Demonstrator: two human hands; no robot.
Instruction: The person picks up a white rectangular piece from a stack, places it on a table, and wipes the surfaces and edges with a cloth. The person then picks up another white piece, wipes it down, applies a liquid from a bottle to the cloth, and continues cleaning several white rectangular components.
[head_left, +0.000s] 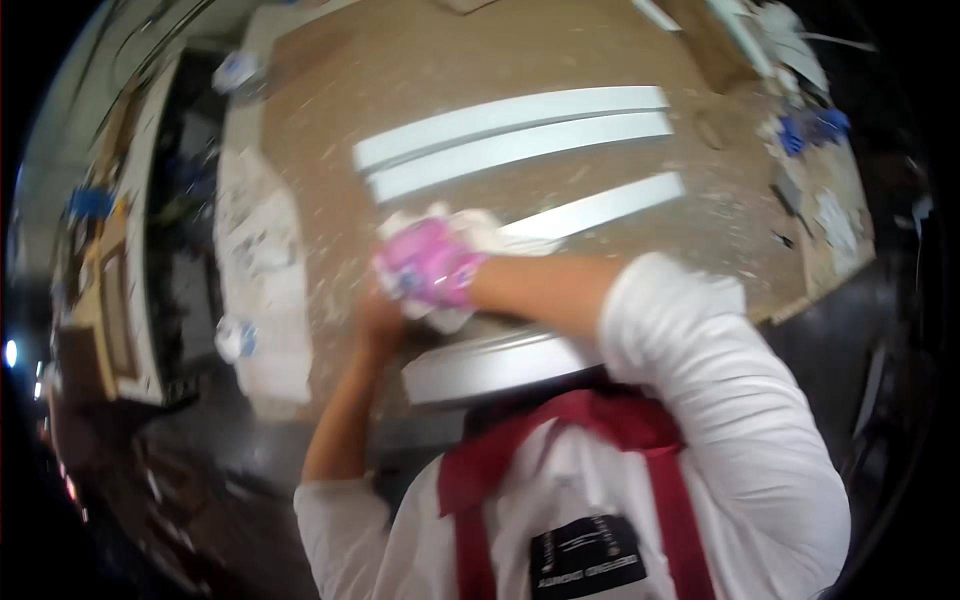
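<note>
My right hand (430, 263), in a pink glove with pale and bluish patches, is closed on a crumpled white cloth (483, 228). Motion blurs its fingers. The cloth covers the left end of a white strip (610, 205) lying on the worktable (330, 100). My left hand (380, 318) looks bare and is close beside the glove, just below and left of it. Its fingers are hidden and smeared, so its grip does not show. Nearest my body, more white strips (490, 368) lie along the table edge, partly under my right forearm.
Two white strips (515, 135) lie side by side farther back. Paper sheets (265, 260) line the table's left edge. Blue crumpled material (812, 130) sits at the right edge. A cabinet-like frame (140, 250) stands beyond the left side.
</note>
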